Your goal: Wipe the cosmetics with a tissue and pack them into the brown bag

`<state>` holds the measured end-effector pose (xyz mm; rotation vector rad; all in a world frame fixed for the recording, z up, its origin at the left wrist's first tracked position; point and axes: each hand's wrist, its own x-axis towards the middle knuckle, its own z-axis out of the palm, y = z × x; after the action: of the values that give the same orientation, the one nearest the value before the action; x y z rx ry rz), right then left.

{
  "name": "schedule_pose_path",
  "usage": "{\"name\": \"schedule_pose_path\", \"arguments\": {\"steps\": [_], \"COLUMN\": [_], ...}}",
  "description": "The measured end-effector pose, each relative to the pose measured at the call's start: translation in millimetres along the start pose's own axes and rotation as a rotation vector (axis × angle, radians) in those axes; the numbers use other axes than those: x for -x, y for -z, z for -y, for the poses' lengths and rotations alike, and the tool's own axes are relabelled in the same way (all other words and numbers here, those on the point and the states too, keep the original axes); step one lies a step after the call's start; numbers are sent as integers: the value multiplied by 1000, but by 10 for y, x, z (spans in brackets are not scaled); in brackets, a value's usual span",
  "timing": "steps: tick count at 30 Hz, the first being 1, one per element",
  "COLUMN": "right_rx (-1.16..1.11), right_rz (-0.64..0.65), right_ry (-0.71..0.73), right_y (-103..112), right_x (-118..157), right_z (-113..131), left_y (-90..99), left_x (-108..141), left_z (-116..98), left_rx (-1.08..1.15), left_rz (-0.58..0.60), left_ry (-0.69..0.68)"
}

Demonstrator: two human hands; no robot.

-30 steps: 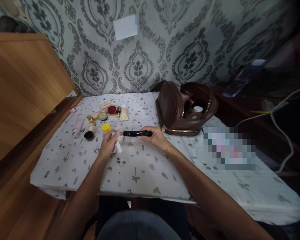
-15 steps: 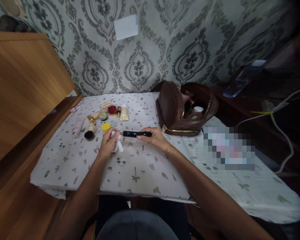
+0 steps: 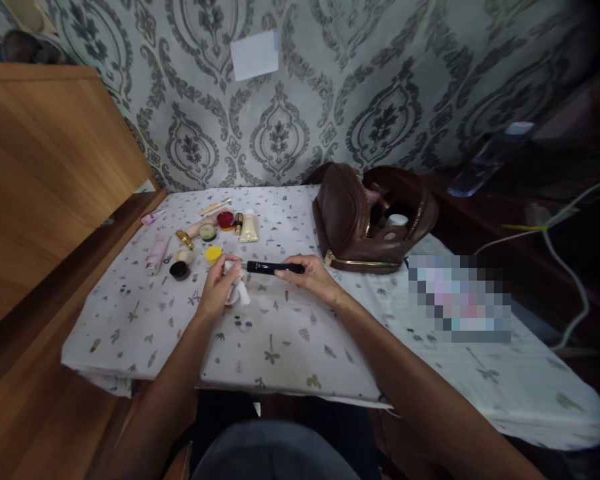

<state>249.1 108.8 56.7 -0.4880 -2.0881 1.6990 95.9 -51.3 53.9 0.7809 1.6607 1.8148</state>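
Observation:
My right hand (image 3: 307,275) grips the end of a slim, black cosmetic wand (image 3: 267,268), which looks like a mascara, held level above the table. Its thin tip reaches into a crumpled white tissue (image 3: 241,292). Pinched around that tissue and the tip is my left hand (image 3: 219,283), so the tip itself is hidden. Just beyond the left fingers lies a yellow round lid (image 3: 213,254). A black-lidded jar (image 3: 179,270) sits further left, beside a small beige jar (image 3: 185,257).
Cosmetics lie behind my left hand: a cream tube (image 3: 249,228), a red jar (image 3: 225,221), a green jar (image 3: 207,232), a pale pink tube (image 3: 158,255). An open brown bag (image 3: 343,213) stands back right. A wooden cabinet (image 3: 55,173) borders the left side; a blurred-out item (image 3: 460,297) lies right.
The view has shifted very slightly. Both hands keep their places on the wand and the tissue, with no clear movement.

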Motion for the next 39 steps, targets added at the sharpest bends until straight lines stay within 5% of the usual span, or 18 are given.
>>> {"name": "schedule_pose_path", "arguments": {"steps": [15, 23, 28, 39], "right_rx": [-39, -166, -276, -241], "right_rz": [-6, 84, 47, 193], "right_ry": [22, -137, -168, 52], "right_y": [-49, -73, -137, -456], "right_x": [2, 18, 0, 65], "right_z": [-13, -12, -48, -104], "left_y": [7, 80, -12, -238], "left_x": [-9, 13, 0, 95], "left_z": [14, 37, 20, 78], "left_rx": [3, 0, 133, 283], "left_rz": [-20, 48, -24, 102], "left_ry": [-8, -66, -41, 91]}}
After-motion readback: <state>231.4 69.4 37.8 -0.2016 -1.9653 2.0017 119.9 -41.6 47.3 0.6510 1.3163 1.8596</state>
